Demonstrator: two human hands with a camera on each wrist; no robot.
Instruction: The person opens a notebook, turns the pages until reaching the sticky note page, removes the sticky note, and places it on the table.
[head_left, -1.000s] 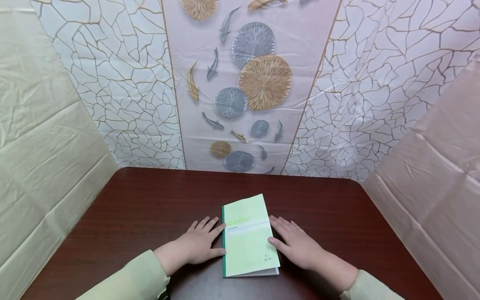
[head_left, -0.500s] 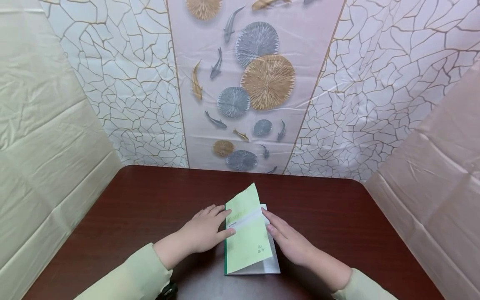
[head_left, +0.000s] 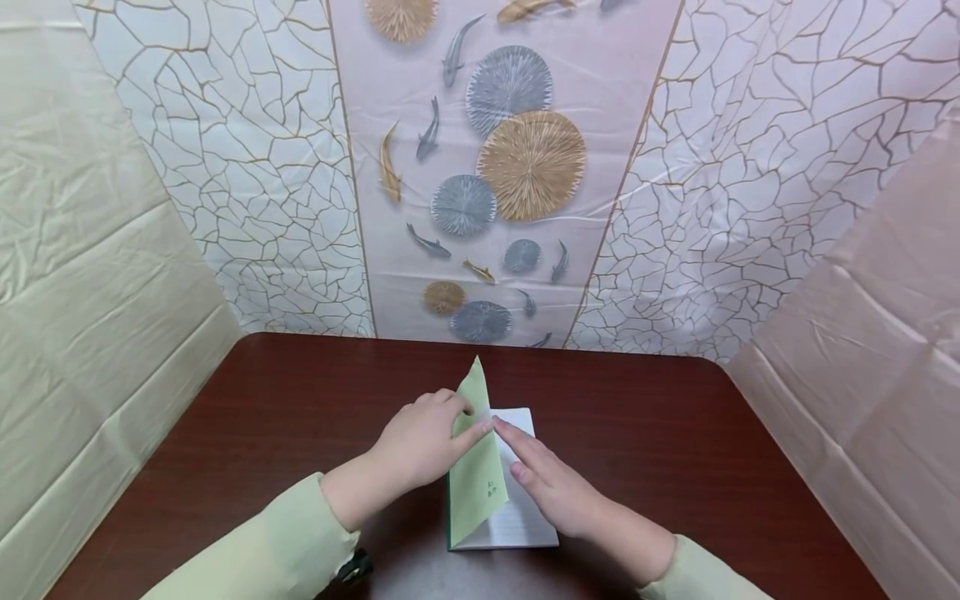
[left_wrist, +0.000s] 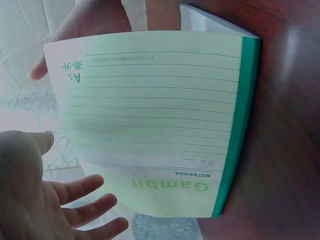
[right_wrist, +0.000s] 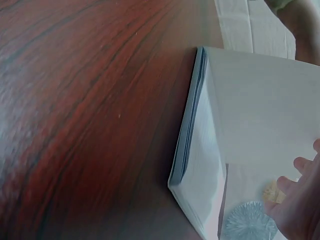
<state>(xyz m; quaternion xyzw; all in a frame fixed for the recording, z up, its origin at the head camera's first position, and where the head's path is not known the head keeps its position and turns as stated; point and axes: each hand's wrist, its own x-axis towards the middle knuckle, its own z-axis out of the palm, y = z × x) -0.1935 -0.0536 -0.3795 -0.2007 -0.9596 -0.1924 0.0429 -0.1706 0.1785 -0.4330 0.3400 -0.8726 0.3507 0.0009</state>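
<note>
A notebook with a pale green cover (head_left: 474, 496) lies on the table, its front cover raised steeply along the dark green spine (left_wrist: 244, 100). White pages (head_left: 528, 517) show beneath it. On the outer side of the cover is my left hand (head_left: 420, 442), fingers apart and loosely bent, thumb near the cover's free edge. My right hand (head_left: 558, 492) reaches over the pages with nearly straight fingers, its fingertips at that same edge. Whether either hand touches the cover is hard to tell. The right wrist view shows the cover's blank inside (right_wrist: 265, 105).
The dark red-brown wooden table (head_left: 315, 392) extends around the notebook on all sides. Behind it hangs a patterned cloth (head_left: 480, 250) with fish and round motifs. Beige cloth walls (head_left: 97, 292) flank the table. A dark band (head_left: 356, 568) shows near the left sleeve.
The notebook's cover has swung up leftward from lying nearly flat, exposing the pages. My right hand has moved left over the pages, and my left hand has risen beside the cover.
</note>
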